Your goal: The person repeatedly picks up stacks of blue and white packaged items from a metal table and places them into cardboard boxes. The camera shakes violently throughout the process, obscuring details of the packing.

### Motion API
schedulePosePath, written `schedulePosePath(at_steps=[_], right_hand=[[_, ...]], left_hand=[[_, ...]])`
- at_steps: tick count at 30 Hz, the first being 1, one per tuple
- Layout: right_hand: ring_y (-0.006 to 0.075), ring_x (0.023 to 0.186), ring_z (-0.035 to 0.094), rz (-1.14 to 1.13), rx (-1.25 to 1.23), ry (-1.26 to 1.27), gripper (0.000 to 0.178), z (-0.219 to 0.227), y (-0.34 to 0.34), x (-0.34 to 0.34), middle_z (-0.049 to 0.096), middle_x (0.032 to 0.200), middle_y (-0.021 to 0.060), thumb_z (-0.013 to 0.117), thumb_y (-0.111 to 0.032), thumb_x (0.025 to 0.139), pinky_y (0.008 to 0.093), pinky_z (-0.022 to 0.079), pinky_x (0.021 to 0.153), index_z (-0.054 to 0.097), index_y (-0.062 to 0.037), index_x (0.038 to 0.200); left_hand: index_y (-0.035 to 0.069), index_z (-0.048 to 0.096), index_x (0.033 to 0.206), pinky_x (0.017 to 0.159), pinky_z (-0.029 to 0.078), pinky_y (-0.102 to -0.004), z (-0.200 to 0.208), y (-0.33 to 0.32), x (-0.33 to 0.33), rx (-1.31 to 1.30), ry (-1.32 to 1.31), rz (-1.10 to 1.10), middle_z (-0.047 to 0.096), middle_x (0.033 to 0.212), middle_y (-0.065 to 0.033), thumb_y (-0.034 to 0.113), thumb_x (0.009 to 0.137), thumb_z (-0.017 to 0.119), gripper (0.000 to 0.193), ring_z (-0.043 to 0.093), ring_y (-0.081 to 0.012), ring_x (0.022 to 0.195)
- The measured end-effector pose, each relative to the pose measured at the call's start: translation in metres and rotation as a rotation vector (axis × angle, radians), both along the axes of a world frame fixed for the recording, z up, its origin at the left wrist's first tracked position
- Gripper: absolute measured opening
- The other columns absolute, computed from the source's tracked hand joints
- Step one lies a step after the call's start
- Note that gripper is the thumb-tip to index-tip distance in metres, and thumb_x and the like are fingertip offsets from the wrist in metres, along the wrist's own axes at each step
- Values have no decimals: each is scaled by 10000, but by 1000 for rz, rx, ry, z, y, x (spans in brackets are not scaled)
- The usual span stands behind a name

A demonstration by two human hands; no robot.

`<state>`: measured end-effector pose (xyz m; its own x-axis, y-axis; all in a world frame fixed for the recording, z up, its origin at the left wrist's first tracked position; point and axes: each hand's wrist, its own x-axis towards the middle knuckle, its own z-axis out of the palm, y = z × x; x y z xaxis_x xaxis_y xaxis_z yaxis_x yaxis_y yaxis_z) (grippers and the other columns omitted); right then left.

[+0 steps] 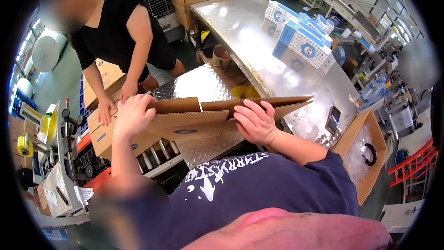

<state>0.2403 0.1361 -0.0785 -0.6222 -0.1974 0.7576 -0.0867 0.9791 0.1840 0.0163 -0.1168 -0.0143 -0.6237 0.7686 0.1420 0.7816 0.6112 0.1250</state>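
Observation:
A brown cardboard box [194,122], partly flattened and with its flaps standing up, is held in front of my body. My left hand [133,113] is closed round its left end. Toward the right end, my right hand [255,121] grips the upper edge, fingers curled over the cardboard. A blue oval mark shows on the side facing me. What lies inside the box is hidden. Just beyond my left hand, a co-worker's hands rest on a closed carton [102,140] on the roller conveyor [155,155].
A metal table [245,25] carries blue-and-white packages [303,46] and a phone [333,119]. An open carton [377,157] with clear plastic stands at right. The taping machine [76,148] is at left. A person in black [118,18] stands across from me.

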Motion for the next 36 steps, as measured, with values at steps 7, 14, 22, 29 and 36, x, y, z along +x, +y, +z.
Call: schedulePosePath(at_steps=[7,14,22,29,36], right_hand=[[169,571,435,537,-148,-8,413,28,4,-24,388,569,-24,716,-394,687,360,347,734,411,-149,553],[272,728,514,900,-658,-213,88,31,28,-98,547,711,58,629,-111,755,361,416,698,567,-95,694],[257,1039,442,339,-552,-462,212,9,96,-133,563,812,-22,487,46,647,715,173,955,594,-120,724],[243,967,497,1199,-87,-1047,121,33,33,-75,585,789,-22,555,-24,627,686,133,982,611,-125,661],[362,1280,295,233,-363,-721,446,-68,111,-115,400,1324,205,654,-284,699,444,265,1055,605,-95,1101]], left_hand=[[9,628,871,720,455,-385,8,-53,-48,-191,-333,108,627,795,-183,301,879,506,316,603,-323,806],[-24,625,888,709,455,-435,34,-40,-40,-182,-118,368,608,815,-247,281,871,521,322,586,-392,796],[-33,617,852,713,440,-455,-15,-39,-1,15,-151,447,599,810,-252,284,874,504,337,566,-417,802],[-38,480,1123,766,449,-450,-6,-11,28,-132,-250,409,607,904,-271,331,877,490,443,583,-408,872],[-2,225,1389,1071,243,-333,-8,27,82,-253,-1118,-463,129,1467,-232,600,591,722,1116,173,-314,1359]])
